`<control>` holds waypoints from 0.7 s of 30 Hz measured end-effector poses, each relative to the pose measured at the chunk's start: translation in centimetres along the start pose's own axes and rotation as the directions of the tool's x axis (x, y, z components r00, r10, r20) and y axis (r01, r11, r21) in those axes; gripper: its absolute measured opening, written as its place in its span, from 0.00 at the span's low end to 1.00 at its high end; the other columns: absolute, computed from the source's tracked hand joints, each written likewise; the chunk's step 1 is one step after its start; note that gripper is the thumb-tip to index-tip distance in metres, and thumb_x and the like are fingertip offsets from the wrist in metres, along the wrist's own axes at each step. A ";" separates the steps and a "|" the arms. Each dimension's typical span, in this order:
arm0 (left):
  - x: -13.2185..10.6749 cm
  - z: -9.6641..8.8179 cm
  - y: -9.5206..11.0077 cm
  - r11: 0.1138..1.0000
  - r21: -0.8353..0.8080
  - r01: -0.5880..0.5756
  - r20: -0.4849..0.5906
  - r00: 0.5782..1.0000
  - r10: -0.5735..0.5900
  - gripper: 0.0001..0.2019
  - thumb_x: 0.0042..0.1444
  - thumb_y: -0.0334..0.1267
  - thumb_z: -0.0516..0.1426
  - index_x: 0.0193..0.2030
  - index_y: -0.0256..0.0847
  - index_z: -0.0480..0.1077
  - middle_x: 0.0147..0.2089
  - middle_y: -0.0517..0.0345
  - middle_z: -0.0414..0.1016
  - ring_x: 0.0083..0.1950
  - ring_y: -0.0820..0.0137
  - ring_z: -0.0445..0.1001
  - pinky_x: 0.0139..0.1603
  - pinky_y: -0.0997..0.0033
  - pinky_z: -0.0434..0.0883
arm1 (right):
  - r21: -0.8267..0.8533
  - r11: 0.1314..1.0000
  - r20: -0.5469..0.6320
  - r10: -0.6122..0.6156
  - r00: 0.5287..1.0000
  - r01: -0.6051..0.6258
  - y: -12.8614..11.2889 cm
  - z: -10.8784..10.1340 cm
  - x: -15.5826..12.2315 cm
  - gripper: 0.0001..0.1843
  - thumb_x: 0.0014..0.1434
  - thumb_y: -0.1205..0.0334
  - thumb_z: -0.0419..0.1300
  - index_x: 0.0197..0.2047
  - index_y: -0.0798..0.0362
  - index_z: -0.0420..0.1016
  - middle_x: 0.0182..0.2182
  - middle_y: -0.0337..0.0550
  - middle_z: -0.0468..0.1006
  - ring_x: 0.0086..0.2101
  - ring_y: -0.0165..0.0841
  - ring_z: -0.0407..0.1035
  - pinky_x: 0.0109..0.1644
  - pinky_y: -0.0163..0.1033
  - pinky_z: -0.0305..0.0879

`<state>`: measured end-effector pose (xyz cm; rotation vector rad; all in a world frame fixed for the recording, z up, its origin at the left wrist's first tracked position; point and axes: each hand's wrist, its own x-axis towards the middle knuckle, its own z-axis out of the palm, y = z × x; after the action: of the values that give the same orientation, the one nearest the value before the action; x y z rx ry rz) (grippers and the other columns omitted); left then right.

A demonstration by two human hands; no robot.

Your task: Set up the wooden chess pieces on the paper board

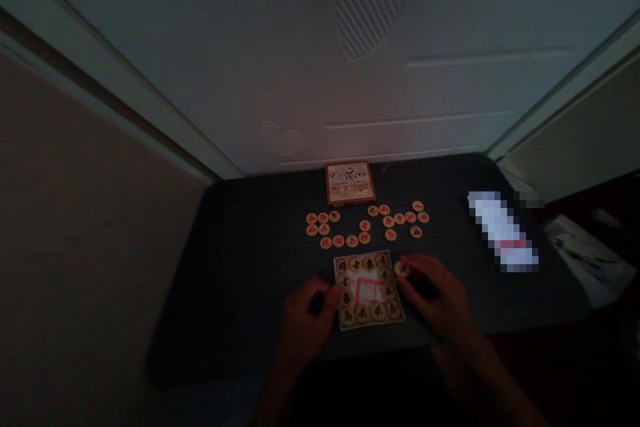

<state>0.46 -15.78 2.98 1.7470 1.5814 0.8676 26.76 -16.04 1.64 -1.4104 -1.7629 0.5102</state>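
A small square board point(368, 289) lies on a dark table point(240, 260), with several round wooden pieces bearing black characters set around its edge. My left hand point(307, 317) rests at the board's left edge, fingers curled against it. My right hand point(435, 297) sits at the board's right side, its fingertips pinching a round piece point(401, 269) just off the board's upper right corner. Beyond the board, several round pieces with red characters point(365, 225) lie loose in two clusters.
A square game box point(350, 182) stands at the table's far edge against a pale wall. A blurred white object point(503, 230) lies at the right. Light papers point(585, 253) sit off the table's right end. The room is dim.
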 end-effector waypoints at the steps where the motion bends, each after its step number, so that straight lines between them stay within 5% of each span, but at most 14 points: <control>1: 0.0 0.0 0.7 1.000 -0.022 0.006 0.015 1.000 -0.005 0.16 0.65 0.43 0.55 0.26 0.42 0.69 0.24 0.62 0.72 0.26 0.73 0.71 0.30 0.74 0.66 | 0.020 1.000 0.014 -0.020 1.000 0.019 -0.5 0.2 -0.1 0.15 0.65 0.60 0.63 0.54 0.47 0.75 0.47 0.46 0.81 0.42 0.37 0.78 0.45 0.42 0.79; 9: 0.7 0.8 5.1 0.981 -0.155 0.114 0.253 0.965 -0.072 0.10 0.61 0.42 0.61 0.47 0.45 0.78 0.35 0.61 0.82 0.31 0.71 0.76 0.33 0.74 0.70 | 0.098 0.969 0.078 -0.236 0.968 0.229 -2.7 0.7 -0.2 0.23 0.64 0.67 0.63 0.61 0.45 0.70 0.50 0.44 0.82 0.48 0.35 0.78 0.51 0.41 0.79; 15: 0.8 1.6 5.5 0.962 -0.232 0.144 0.263 0.961 -0.080 0.09 0.60 0.44 0.61 0.40 0.43 0.81 0.29 0.60 0.81 0.26 0.72 0.72 0.27 0.75 0.67 | 0.140 0.939 0.152 -0.335 0.930 0.315 -3.0 0.9 -0.5 0.28 0.65 0.69 0.61 0.65 0.42 0.67 0.52 0.42 0.81 0.49 0.36 0.78 0.51 0.42 0.79; 21: 1.0 1.4 5.1 0.903 -0.348 0.253 0.283 0.946 -0.156 0.14 0.64 0.47 0.57 0.37 0.42 0.80 0.32 0.58 0.82 0.31 0.69 0.77 0.33 0.73 0.73 | 0.127 0.966 0.077 -0.234 0.969 0.224 -3.4 1.3 -0.5 0.23 0.63 0.67 0.64 0.60 0.42 0.72 0.51 0.44 0.80 0.49 0.38 0.78 0.50 0.43 0.80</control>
<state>4.66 -15.25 6.36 1.3271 1.3010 0.7563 23.62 -17.25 3.17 -1.0998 -1.9073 0.5507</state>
